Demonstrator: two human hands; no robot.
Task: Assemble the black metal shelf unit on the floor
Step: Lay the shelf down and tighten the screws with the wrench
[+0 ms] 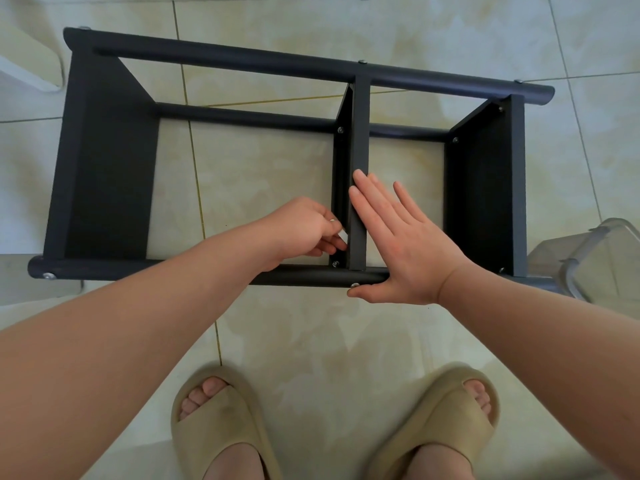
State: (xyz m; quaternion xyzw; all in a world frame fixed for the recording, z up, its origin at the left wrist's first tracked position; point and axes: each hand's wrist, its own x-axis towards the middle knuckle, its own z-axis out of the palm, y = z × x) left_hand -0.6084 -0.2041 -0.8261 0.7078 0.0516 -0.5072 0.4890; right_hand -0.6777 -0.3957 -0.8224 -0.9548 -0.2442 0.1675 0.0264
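Note:
The black metal shelf unit [277,64] lies on its side on the tiled floor, with three shelf panels standing between round rails. My right hand [398,244] lies flat with straight fingers against the middle shelf panel [360,133], its thumb under the near rail [311,273] by a screw head [354,285]. My left hand [308,230] reaches inside the frame on the panel's left side and pinches a small silvery-white part [341,233] close to a bolt [335,263] at the panel's lower corner.
A clear plastic container [595,258] stands at the right end of the shelf. A white object [31,64] sits at the far left. My feet in beige slippers [221,424] stand just below the near rail. Bare tiles surround the unit.

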